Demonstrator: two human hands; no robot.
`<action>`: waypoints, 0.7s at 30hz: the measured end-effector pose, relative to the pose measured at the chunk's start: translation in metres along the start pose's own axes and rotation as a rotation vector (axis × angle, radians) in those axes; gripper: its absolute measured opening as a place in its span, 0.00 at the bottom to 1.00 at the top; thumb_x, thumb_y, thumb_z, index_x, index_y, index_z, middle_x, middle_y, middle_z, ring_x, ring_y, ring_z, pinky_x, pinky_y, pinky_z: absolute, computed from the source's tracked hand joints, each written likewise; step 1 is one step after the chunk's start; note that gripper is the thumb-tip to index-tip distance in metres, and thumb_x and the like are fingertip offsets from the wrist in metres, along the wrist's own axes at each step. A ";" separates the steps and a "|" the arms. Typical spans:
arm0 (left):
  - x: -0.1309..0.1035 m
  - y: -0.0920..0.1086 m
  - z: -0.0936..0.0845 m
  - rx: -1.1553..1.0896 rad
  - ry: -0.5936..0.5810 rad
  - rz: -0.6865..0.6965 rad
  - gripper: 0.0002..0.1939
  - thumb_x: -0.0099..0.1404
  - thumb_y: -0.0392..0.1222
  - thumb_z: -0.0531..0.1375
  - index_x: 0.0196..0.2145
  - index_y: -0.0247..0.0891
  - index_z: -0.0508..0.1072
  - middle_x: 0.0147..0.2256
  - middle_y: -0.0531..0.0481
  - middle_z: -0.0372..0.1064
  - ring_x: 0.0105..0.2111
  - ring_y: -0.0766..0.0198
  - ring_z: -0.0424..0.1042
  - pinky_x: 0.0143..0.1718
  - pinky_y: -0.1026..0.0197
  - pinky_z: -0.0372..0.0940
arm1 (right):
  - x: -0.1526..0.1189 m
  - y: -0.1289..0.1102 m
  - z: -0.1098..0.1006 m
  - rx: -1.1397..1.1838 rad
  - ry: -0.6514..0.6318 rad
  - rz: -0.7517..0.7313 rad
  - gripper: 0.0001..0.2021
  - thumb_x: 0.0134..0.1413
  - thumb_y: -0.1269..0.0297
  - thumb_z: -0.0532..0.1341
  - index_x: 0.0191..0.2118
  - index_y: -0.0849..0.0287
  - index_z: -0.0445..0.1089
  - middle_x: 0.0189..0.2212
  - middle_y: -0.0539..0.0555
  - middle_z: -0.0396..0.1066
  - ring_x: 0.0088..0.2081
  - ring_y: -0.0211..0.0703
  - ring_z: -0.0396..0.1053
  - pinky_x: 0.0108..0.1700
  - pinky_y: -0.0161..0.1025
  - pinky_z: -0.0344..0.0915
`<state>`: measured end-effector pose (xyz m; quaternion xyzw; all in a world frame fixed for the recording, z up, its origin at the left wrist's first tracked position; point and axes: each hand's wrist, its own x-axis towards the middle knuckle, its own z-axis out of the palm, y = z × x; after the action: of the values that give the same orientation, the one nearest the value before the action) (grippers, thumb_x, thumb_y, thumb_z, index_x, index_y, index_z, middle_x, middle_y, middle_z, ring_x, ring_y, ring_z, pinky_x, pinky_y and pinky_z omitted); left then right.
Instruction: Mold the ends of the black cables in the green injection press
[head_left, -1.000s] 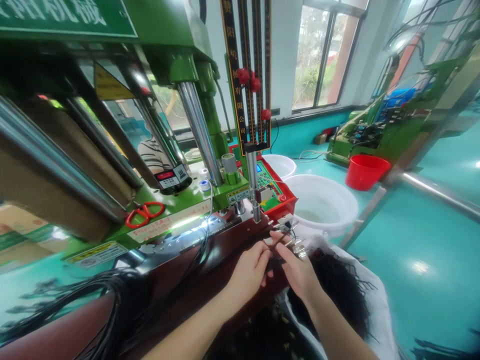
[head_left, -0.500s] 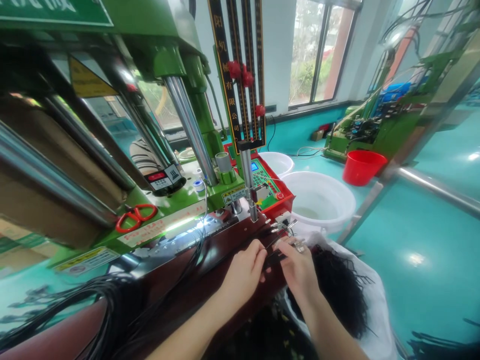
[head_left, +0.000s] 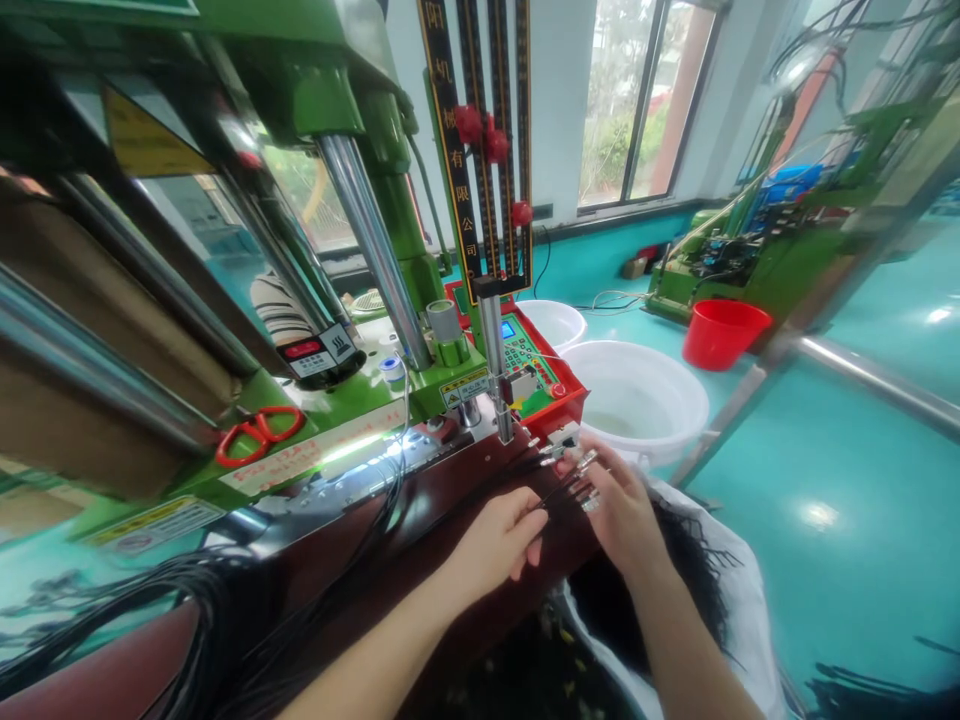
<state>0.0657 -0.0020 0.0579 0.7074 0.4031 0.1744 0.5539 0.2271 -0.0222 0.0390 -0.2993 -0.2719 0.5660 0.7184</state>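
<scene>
Black cables [head_left: 559, 492] with shiny metal plugs at their ends run between my two hands over a dark red tabletop [head_left: 457, 535]. My left hand [head_left: 499, 535] is closed, pinching these cables between thumb and fingers a little behind the plugs. Around the plug ends, the fingers of my right hand [head_left: 626, 505] are curled; the plugs [head_left: 587, 480] show in front of its fingers. Its fingertips reach toward more cable ends [head_left: 549, 455] at the table's far right edge, and exactly what they grip is partly hidden.
A green press machine [head_left: 322, 100] stands at the left, with orange-handled scissors [head_left: 261, 436] on it. Behind the hands is a red control box [head_left: 566, 405]. A white bag [head_left: 750, 600] of black cables sits at the right, near a white tub [head_left: 679, 395]. A cable bundle [head_left: 202, 610] lies left.
My right hand has moved slightly right and forward, its fingers spreading around the plugs toward the cable ends. My left hand keeps its pinch, turned slightly. The view has shifted a little.
</scene>
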 end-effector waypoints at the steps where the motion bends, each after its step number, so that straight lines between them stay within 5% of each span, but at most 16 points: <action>1: 0.002 -0.001 0.000 -0.007 0.014 -0.006 0.11 0.61 0.47 0.47 0.27 0.37 0.60 0.18 0.58 0.62 0.12 0.75 0.54 0.15 0.70 0.50 | 0.002 -0.005 -0.002 -0.012 -0.032 -0.017 0.12 0.50 0.65 0.61 0.43 0.53 0.68 0.38 0.51 0.71 0.40 0.43 0.66 0.46 0.42 0.60; 6: 0.009 0.004 0.003 -0.027 -0.008 -0.008 0.11 0.59 0.46 0.50 0.24 0.36 0.60 0.19 0.56 0.62 0.14 0.74 0.57 0.17 0.70 0.53 | 0.010 -0.023 0.002 -0.174 -0.237 0.013 0.16 0.52 0.59 0.58 0.48 0.54 0.67 0.48 0.55 0.66 0.52 0.49 0.59 0.56 0.49 0.50; 12: 0.014 0.016 0.007 -0.090 -0.043 0.009 0.10 0.56 0.45 0.54 0.24 0.36 0.61 0.19 0.57 0.61 0.13 0.75 0.56 0.15 0.71 0.52 | 0.012 -0.025 0.006 -0.202 -0.266 0.024 0.22 0.47 0.57 0.61 0.50 0.51 0.64 0.48 0.55 0.65 0.51 0.51 0.60 0.53 0.51 0.52; 16: 0.016 0.013 0.005 -0.175 0.039 0.016 0.10 0.56 0.46 0.54 0.27 0.35 0.64 0.20 0.56 0.64 0.12 0.75 0.56 0.12 0.72 0.50 | 0.007 -0.010 -0.004 -0.319 -0.208 0.055 0.16 0.44 0.62 0.64 0.42 0.54 0.68 0.30 0.50 0.69 0.33 0.42 0.67 0.37 0.39 0.62; 18: 0.018 0.011 0.003 -0.227 0.051 0.015 0.11 0.56 0.47 0.54 0.29 0.35 0.65 0.21 0.54 0.65 0.13 0.74 0.59 0.11 0.72 0.51 | 0.003 0.001 -0.008 -0.445 -0.184 0.066 0.05 0.46 0.64 0.62 0.31 0.58 0.69 0.20 0.47 0.64 0.22 0.35 0.60 0.26 0.34 0.58; 21: 0.019 0.011 0.003 -0.282 0.025 0.023 0.12 0.56 0.48 0.55 0.30 0.34 0.65 0.24 0.51 0.68 0.15 0.73 0.62 0.12 0.72 0.54 | 0.000 0.012 -0.009 -0.480 -0.164 0.022 0.07 0.49 0.64 0.60 0.25 0.60 0.66 0.16 0.46 0.60 0.19 0.33 0.56 0.23 0.33 0.53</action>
<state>0.0835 0.0103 0.0631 0.6249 0.3732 0.2444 0.6407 0.2252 -0.0214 0.0241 -0.4175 -0.4526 0.5153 0.5960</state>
